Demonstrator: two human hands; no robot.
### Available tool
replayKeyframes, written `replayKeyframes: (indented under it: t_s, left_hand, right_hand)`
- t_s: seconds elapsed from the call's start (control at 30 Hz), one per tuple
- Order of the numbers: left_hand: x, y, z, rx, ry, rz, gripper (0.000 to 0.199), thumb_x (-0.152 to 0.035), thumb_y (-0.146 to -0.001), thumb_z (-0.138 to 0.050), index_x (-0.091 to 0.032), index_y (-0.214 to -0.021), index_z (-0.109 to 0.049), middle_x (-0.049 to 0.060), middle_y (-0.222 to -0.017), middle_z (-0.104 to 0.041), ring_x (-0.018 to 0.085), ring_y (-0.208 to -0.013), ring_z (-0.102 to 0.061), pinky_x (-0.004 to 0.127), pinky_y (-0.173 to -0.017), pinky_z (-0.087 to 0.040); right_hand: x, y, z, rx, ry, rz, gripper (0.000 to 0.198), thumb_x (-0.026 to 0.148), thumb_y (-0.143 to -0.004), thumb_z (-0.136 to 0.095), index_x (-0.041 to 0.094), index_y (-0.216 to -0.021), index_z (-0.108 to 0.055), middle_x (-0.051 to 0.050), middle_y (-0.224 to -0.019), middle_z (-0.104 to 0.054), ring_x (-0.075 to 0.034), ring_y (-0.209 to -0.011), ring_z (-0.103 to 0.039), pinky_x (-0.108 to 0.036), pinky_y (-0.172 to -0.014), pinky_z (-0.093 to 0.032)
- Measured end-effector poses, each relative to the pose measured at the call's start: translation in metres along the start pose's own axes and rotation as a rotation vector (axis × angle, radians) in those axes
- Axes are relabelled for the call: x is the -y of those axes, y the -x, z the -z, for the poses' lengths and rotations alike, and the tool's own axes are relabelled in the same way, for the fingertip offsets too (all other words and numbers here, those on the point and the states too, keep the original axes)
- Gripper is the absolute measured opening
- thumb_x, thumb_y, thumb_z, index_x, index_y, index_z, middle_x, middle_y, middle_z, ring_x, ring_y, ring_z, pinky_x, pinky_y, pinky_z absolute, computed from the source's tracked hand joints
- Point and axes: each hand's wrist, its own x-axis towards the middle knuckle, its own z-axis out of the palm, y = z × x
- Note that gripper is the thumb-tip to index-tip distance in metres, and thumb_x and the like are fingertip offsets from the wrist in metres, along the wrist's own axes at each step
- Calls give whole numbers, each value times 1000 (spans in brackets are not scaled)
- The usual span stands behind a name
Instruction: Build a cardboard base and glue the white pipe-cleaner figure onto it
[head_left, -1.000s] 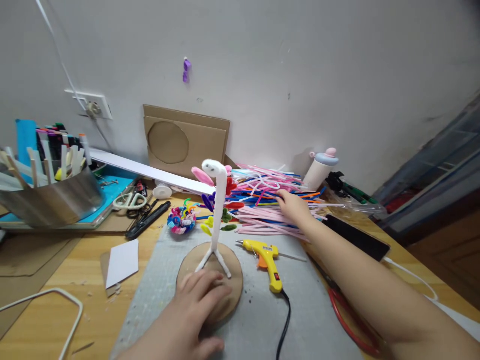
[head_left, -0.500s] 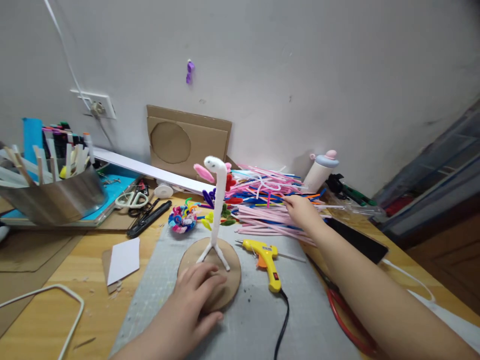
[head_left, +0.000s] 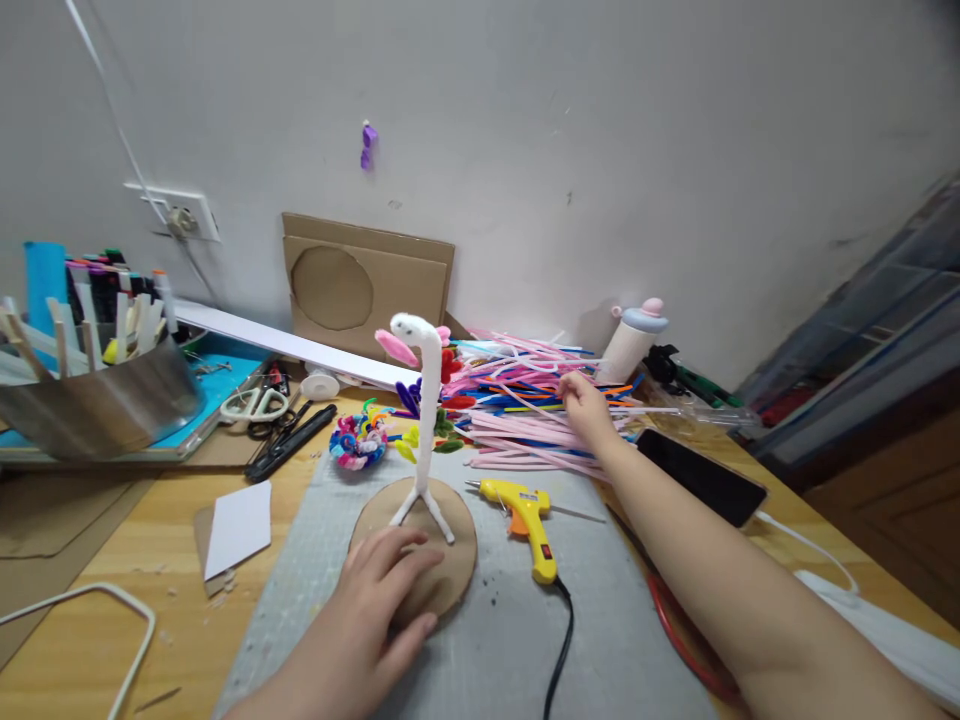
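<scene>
My left hand [head_left: 375,610] lies on a round cardboard disc [head_left: 454,515], its fingers stretched out and apart. On the disc stands a white fuzzy figure [head_left: 427,420] made of pipe cleaners, with a bent top, two splayed legs and pink petal-like pieces [head_left: 396,347] near its head. My right hand [head_left: 589,408] reaches into a pile of pipe cleaners [head_left: 525,430], mostly pink with white, blue and orange ones. Its fingers are curled together at the pile, and what they pinch, if anything, is hidden. Between my hands, a yellow glue gun [head_left: 529,510] rests on the grey cutting mat [head_left: 495,650].
Colourful pipe-cleaner pieces [head_left: 358,442] sit behind the disc. Scissors [head_left: 255,405] and a black cutter [head_left: 291,445] lie left, by a metal holder [head_left: 112,400] of sticks. A phone [head_left: 701,478], a bottle [head_left: 634,340] and red-handled pliers or scissors [head_left: 675,640] are on the right.
My right hand has shifted slightly within the pile, and its fingers are more curled. A short bright-pink upright piece beside it no longer shows. The view has turned slightly; my left hand stays on the disc.
</scene>
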Motion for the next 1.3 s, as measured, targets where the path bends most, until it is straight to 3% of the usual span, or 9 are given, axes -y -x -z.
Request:
replayKeyframes:
  t_s: [0.1,0.2,0.37,0.47,0.6,0.83,0.93,1.1,1.3]
  left_hand:
    - [0,0,1,0,0,-6,46,-17,-84,-52,-33,-126,-47,7,-134,-43,28,-125,-41,48,-101,-41]
    - [1,0,-1,12,-7,-13,46,-18,-83,-53,-33,-126,-48,7,-134,-44,28,-125,-42,48,-101,-43]
    - [2,1,-1,33,-10,10,46,-18,-83,-53,-34,-126,-47,6,-135,-43,28,-126,-41,49,-101,-42]
    - [0,1,-1,62,-1,24,46,-17,-82,-53,-34,-125,-48,6,-135,-42,28,-126,-41,49,-102,-41]
    - [0,1,-2,83,13,25,47,-16,-83,-52,-36,-125,-46,5,-136,-41,26,-126,-40,48,-103,-40]
    - [-2,-1,0,93,23,39,45,-17,-82,-53,-34,-124,-48,5,-135,-41,26,-126,-40,48,-104,-39]
    - [-3,-1,2,103,26,42,44,-17,-82,-53,-34,-123,-48,5,-134,-42,26,-126,-39,48,-105,-38]
    - [-2,0,2,102,35,36,46,-16,-82,-53,-34,-124,-48,5,-135,-42,26,-127,-39,47,-104,-39]
    - [-1,1,2,108,35,48,47,-16,-81,-53,-36,-123,-48,3,-135,-43,25,-126,-40,47,-105,-38]
  right_hand:
    - [7,-6,-1,40,63,30,31,9,-79,-41,19,-90,-68,-8,-94,-65,-23,-93,-56,-36,-85,-41]
    - [15,-10,-1,87,135,42,23,19,-81,-51,22,-95,-68,-9,-101,-63,-27,-100,-50,-41,-89,-34]
    - [19,-17,-2,242,195,118,17,23,-82,-55,23,-88,-71,-7,-98,-63,-23,-93,-50,-35,-84,-35]
    - [18,-18,-5,302,219,147,23,27,-78,-64,26,-99,-71,-5,-101,-62,-22,-91,-51,-32,-82,-37]
    - [21,-14,-11,301,253,131,31,31,-78,-65,25,-108,-68,-8,-107,-62,-24,-96,-51,-34,-84,-37]
    - [26,-19,-17,296,256,83,17,29,-81,-61,23,-93,-71,-8,-103,-67,-26,-98,-56,-36,-87,-38]
    - [21,-30,-12,280,225,42,23,29,-88,-51,25,-102,-69,-4,-106,-69,-22,-98,-59,-31,-86,-41]
    - [15,-50,-2,234,218,-46,35,24,-93,-38,17,-116,-63,-8,-110,-69,-20,-98,-63,-27,-82,-46]
    - [29,-59,6,262,275,42,31,37,-92,-45,25,-112,-66,-5,-113,-68,-22,-100,-59,-29,-83,-42]
